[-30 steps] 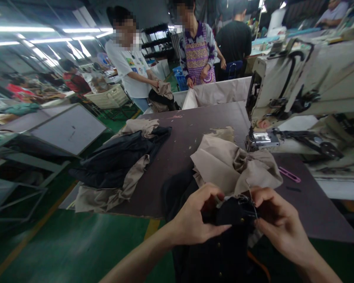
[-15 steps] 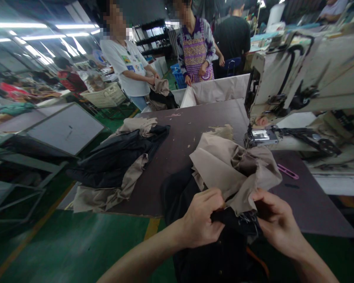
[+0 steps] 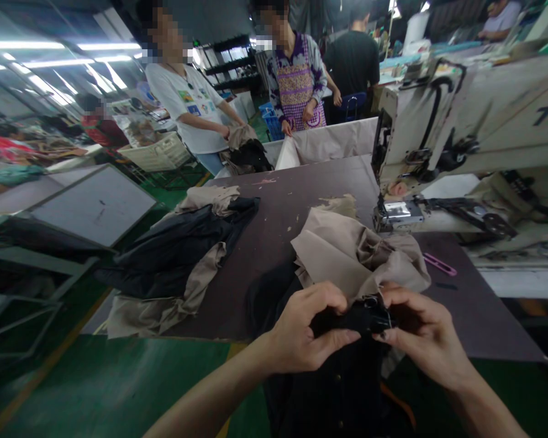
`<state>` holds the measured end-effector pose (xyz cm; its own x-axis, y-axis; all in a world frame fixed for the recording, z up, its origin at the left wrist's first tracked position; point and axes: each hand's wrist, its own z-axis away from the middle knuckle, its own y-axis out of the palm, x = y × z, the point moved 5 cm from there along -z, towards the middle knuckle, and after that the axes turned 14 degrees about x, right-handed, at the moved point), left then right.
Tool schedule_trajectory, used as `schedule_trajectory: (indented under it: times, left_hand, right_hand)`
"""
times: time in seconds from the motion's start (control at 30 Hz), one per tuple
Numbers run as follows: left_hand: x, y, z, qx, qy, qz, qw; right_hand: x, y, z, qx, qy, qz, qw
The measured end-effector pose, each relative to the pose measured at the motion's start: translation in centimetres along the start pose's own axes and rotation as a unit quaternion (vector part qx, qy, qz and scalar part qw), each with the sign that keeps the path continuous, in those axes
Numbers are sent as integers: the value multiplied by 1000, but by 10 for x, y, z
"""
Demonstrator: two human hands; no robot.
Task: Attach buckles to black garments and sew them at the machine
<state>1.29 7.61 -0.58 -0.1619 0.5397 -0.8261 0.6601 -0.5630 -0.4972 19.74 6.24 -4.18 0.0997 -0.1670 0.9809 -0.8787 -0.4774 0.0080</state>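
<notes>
My left hand [image 3: 304, 331] and my right hand [image 3: 420, 331] both pinch the edge of a black garment [image 3: 347, 377] that hangs down from the near edge of a dark table [image 3: 301, 201]. Its beige lining [image 3: 351, 252] is bunched on the table just beyond my fingers. Both hands are closed on the black fabric, thumbs on top, a short gap between them.
A cream sewing machine [image 3: 466, 121] stands at the right, with a pink clipper [image 3: 439, 264] below it. A heap of black and beige garments [image 3: 182, 255] lies at the table's left. A cloth-lined bin [image 3: 333, 143] and three standing people are beyond the table.
My hands stay on the black fabric edge and have shifted slightly up and left; the beige lining that drooped over my fingers half a second ago now sits just beyond them.
</notes>
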Motion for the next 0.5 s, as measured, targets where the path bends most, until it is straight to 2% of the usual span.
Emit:
schedule_trajectory:
  times: [0.17, 0.27, 0.3, 0.4, 0.43, 0.5]
  left_hand:
    - [11, 3, -2, 13, -68, 101, 992]
    - [5, -2, -5, 18, -83, 22, 996]
    - [-3, -7, -6, 8, -64, -11, 998]
    - [-34, -19, -10, -26, 45, -98, 994]
    - [-43, -21, -12, -20, 71, -135, 988]
    - [-56, -21, -18, 19, 79, -223, 972]
  right_hand:
    - [-6, 0, -4, -6, 0, 9, 1000]
    - [-3, -1, -4, -16, -18, 31, 999]
    - [0, -1, -4, -16, -27, 42, 999]
    - [9, 1, -4, -10, -46, 82, 996]
    - [11, 1, -4, -9, -51, 95, 994]
    - [16, 3, -4, -14, -64, 118, 991]
